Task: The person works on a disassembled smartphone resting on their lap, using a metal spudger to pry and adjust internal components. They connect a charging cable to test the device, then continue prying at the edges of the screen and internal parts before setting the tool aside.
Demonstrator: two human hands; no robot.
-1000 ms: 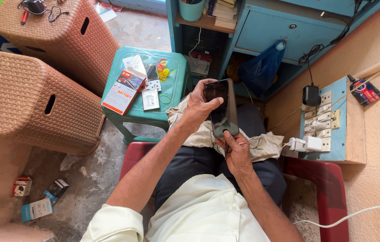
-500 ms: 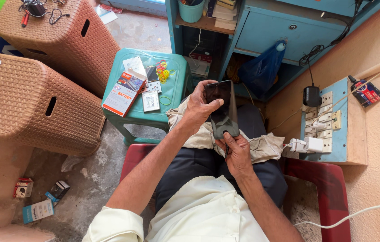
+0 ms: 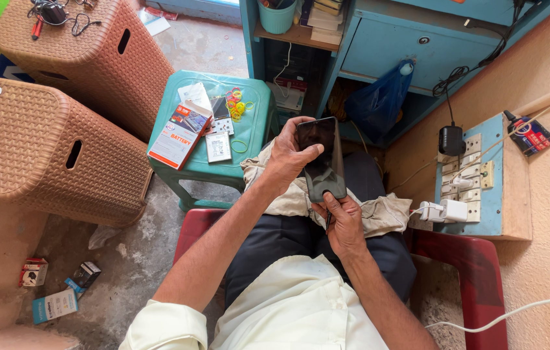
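I sit on a red chair [image 3: 476,272] with a beige cloth [image 3: 288,194] spread over my lap. My left hand [image 3: 288,159] grips the top of a dark phone [image 3: 320,133], thumb across its screen, lifting that panel away from the grey back body [image 3: 330,178] under it. My right hand [image 3: 343,223] holds the lower end of the phone body and pinches a thin dark tool [image 3: 329,220] at its bottom edge.
A teal stool [image 3: 255,136] ahead carries a battery box, small packets and coloured rubber bands. Two brown woven stools [image 3: 42,149] stand at left. A blue cabinet [image 3: 417,45] with a blue bag is beyond; a switchboard [image 3: 476,181] with plugs is on the right wall. Small boxes litter the floor.
My left hand has shifted on the phone's top, thumb now over the screen, and the dark panel stands slightly more lifted. My right hand stays at the lower end.
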